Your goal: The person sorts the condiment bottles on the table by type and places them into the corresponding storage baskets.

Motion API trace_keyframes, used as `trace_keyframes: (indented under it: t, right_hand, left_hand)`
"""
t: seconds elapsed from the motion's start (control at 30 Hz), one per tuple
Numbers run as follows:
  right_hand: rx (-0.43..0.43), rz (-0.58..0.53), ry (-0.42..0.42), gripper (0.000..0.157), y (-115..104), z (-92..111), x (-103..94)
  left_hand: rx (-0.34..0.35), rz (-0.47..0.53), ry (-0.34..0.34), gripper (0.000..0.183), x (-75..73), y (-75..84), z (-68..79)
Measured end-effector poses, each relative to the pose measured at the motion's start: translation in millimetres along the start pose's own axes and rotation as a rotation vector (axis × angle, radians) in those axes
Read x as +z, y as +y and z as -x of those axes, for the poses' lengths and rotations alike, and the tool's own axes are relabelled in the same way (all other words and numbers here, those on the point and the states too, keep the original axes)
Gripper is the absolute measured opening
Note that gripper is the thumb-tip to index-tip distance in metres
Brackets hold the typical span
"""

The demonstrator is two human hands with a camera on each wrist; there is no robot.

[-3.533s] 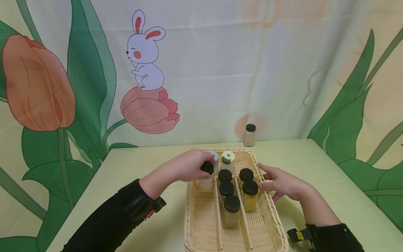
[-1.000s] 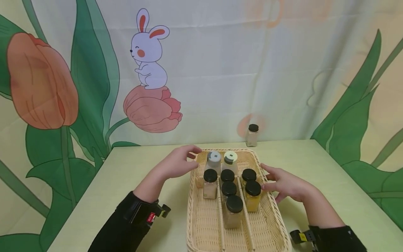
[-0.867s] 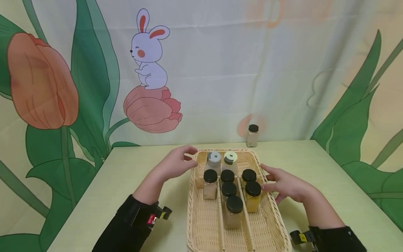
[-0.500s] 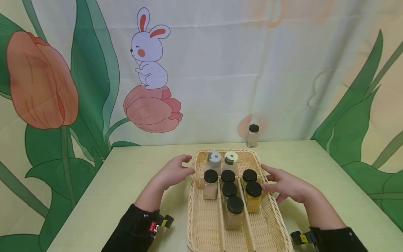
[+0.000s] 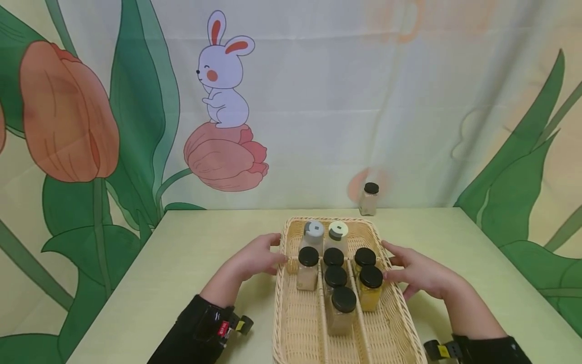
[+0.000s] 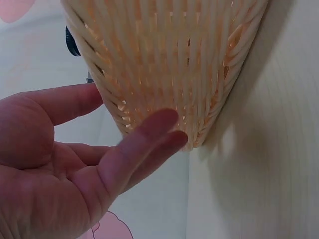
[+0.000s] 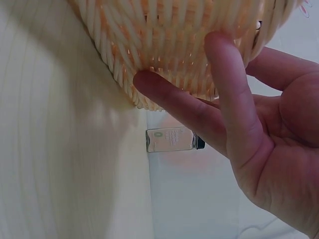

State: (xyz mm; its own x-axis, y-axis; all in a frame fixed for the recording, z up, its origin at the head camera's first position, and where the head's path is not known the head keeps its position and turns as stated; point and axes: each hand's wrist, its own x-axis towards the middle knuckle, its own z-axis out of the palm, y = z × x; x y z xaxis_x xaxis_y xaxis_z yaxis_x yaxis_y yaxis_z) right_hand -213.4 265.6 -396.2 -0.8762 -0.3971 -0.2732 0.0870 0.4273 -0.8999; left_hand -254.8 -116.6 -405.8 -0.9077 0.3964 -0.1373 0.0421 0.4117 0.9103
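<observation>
A wicker basket (image 5: 297, 328) with dividers stands on the table between both hands. My left hand (image 5: 254, 257) is at its left side, thumb at the rim and nearly straight fingers (image 6: 144, 134) by the outer wall. My right hand (image 5: 420, 270) touches the right side, its extended fingers (image 7: 174, 99) against the weave. A black-lidded jar (image 5: 307, 275) stands in the left compartment. Several black-lidded jars, among them a front jar (image 5: 342, 318), line the middle one. Yellow-filled jars, one a nearer jar (image 5: 370, 293), stand at right. Behind are a grey-topped bottle (image 5: 313, 231) and a cream-topped bottle (image 5: 338, 232).
Beyond the basket, a single black-lidded jar (image 5: 369, 202) stands at the back edge of the pale table (image 5: 204, 227). A printed curtain (image 5: 309, 101) with a rabbit and tulips hangs behind the table.
My left hand has let go of a black-lidded jar in the left compartment, withdrawn left over the rim and come down beside the basket's left wall. My right hand stays at the right side.
</observation>
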Motion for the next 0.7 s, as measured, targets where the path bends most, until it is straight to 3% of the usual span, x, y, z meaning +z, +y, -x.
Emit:
trace_keyframes:
  t: [0.33, 0.7]
  right_hand:
    - [-0.010, -0.008, -0.006, 0.090, -0.1, 0.3, -0.5]
    - [-0.010, -0.008, -0.006, 0.090, 1.4, 1.4, -0.4]
  left_hand:
    - [-0.002, 0.013, -0.016, 0.084, 5.8, -0.7, 1.0]
    - [0.008, -0.001, -0.038, 0.085, 7.8, 1.8, 4.3]
